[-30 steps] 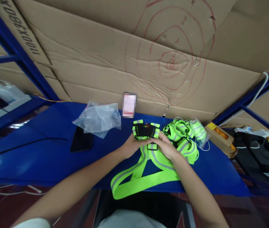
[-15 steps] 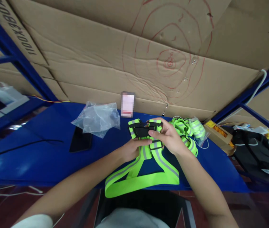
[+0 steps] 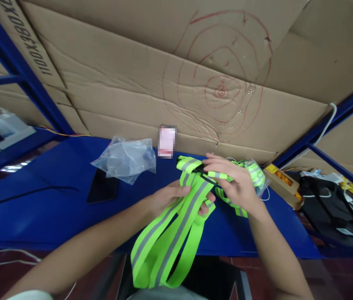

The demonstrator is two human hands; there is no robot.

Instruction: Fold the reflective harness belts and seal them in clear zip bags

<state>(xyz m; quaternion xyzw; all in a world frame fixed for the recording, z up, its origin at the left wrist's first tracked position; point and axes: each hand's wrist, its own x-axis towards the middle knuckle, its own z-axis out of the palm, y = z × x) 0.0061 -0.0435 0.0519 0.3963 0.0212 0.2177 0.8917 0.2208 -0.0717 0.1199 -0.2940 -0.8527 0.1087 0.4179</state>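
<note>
Lime-green reflective harness point(image 3: 181, 227), right of the plastic bag point(image 3: 129, 158), gripped by left hand point(image 3: 167, 196) and right hand point(image 3: 237, 181), seems mid-gathering, needing alignment next.

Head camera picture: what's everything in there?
Reflective harness: 1, yellow-green and grey, centre
Other straps: several, yellow-green, right of harness
Plastic bag: 1, clear, left
Slab: 1, black, partly under plastic bag
Cardboard panels: several, brown, background
Blurred rectangle: 1, pinkish, near cardboard
Carton: 1, brown, right
Handled bag: 1, black, far right
Table: 1, blue, below cardboard
Frame posts: several, blue, both sides
Cables: several, mixed colours, both sides
Chair: 1, black, bottom
Left hand and right hand: 2, bare, at harness
</note>
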